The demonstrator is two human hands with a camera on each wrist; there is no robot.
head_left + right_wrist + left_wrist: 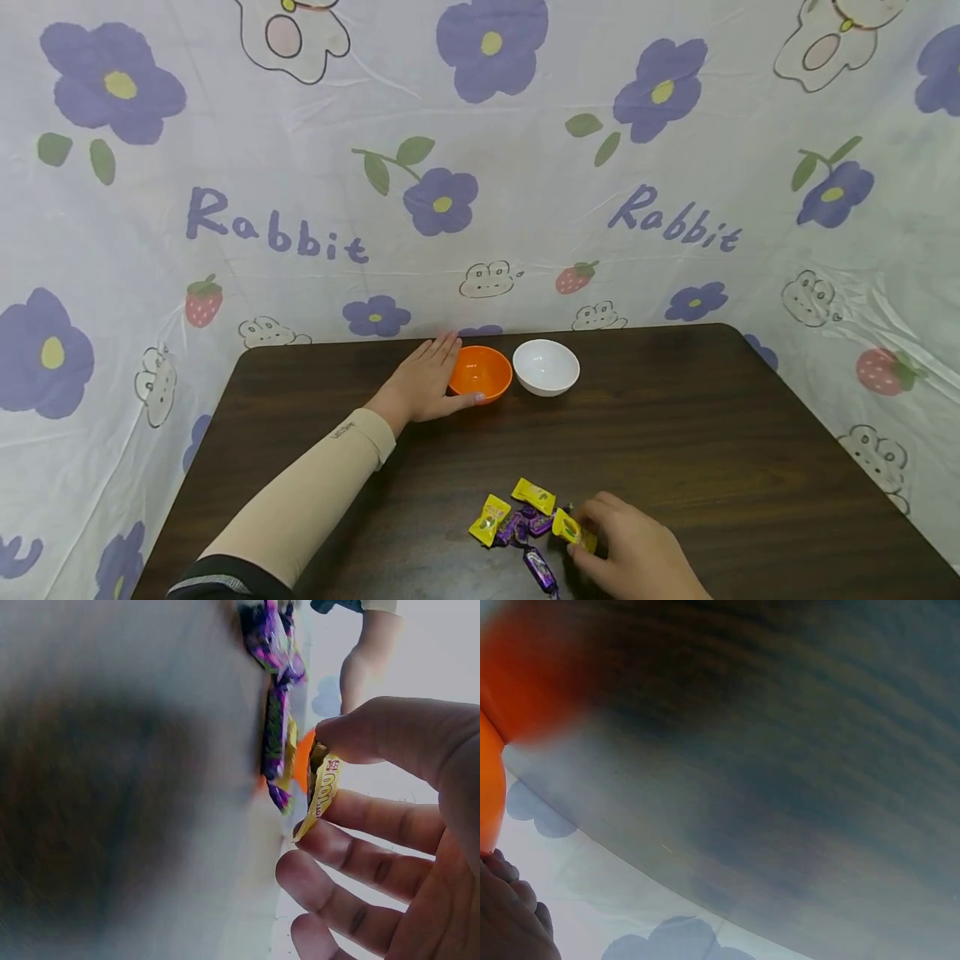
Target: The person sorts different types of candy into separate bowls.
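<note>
Near the table's back edge stands an orange bowl [481, 374]. My left hand [425, 385] rests against its left side, fingers straight and thumb along the front rim. A white bowl [546, 367] stands just right of it. At the front, my right hand [633, 546] pinches a yellow-wrapped candy [325, 785] between thumb and fingers, as the right wrist view shows. Beside that hand lie other yellow candies [491, 520] and several purple-wrapped candies [539, 570] in a loose pile. In the left wrist view only part of the orange bowl [490, 787] shows.
The dark wooden table [675, 417] carries everything. Behind and around it hangs a white cloth [517, 183] printed with purple flowers, rabbits and strawberries, close to the table's back edge. The left forearm [307, 492] reaches across the table's left part.
</note>
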